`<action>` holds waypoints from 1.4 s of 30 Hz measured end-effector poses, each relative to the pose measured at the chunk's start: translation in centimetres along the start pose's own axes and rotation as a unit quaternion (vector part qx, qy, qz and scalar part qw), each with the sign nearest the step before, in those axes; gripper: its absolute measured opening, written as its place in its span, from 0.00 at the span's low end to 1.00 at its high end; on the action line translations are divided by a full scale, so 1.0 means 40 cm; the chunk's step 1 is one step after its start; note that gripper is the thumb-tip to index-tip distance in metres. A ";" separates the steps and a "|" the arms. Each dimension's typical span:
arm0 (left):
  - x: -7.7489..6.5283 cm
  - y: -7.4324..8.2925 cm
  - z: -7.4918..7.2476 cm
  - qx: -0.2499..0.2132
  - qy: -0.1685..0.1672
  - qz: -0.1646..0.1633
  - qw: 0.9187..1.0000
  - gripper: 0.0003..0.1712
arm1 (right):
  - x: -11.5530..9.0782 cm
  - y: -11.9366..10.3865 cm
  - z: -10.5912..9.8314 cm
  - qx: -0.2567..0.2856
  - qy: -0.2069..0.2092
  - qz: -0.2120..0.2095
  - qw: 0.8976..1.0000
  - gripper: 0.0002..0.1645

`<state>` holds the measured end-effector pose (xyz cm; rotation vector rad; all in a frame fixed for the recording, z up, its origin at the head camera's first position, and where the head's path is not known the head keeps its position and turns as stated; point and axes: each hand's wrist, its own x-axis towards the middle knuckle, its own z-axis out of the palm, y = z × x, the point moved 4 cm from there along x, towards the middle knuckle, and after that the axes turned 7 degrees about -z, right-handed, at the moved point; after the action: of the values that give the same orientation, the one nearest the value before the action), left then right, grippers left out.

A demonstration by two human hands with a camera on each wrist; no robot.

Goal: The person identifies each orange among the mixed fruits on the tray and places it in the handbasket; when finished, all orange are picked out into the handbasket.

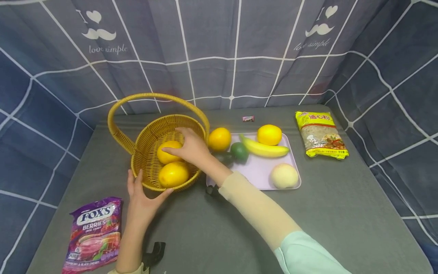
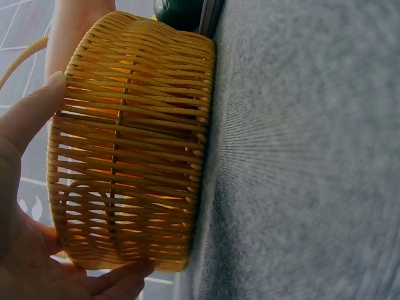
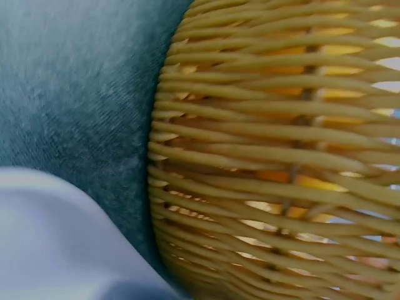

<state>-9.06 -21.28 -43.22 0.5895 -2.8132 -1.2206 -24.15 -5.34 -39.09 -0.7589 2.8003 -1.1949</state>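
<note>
A yellow wicker basket [image 1: 147, 173] with a tall arched handle stands on the grey table. My left hand [image 1: 142, 201] holds its near side, thumb at the rim and fingers spread round the wall; the woven side fills much of the left wrist view. Inside the basket, my right hand [image 1: 195, 148] grips an orange [image 1: 167, 154], thumb across its top and fingers on the far side. A lemon [image 1: 173, 174] lies nearer me, close against that orange. From the right wrist camera only the basket's weave [image 3: 269, 144] shows, hiding the hand.
Right of the basket, a pale tray [image 1: 254, 175] bears an avocado [image 1: 239, 152], a banana [image 1: 265, 147], a lemon [image 1: 269, 134] and a peach [image 1: 284, 176]. Another orange [image 1: 220, 139] sits at its left edge. Nearby are a candy bag [image 1: 94, 236], a pasta bag [image 1: 321, 135] and a small wrapped sweet [image 1: 248, 118].
</note>
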 end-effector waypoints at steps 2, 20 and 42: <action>0.001 0.000 0.000 0.002 0.000 -0.001 1.000 0.65 | -0.010 -0.007 -0.010 -0.002 0.006 -0.010 1.000 0.54; -0.002 0.000 0.000 0.002 -0.009 -0.004 1.000 0.66 | -0.171 -0.015 -0.159 0.133 0.075 -0.058 0.987 0.49; -0.001 -0.004 -0.001 0.000 -0.004 -0.003 1.000 0.66 | -0.283 0.199 -0.435 0.138 0.262 -0.021 0.955 0.43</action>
<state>-8.98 -21.37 -43.30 0.5957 -2.8208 -1.2269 -20.83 16.09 -34.21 -0.5437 2.8925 -2.0002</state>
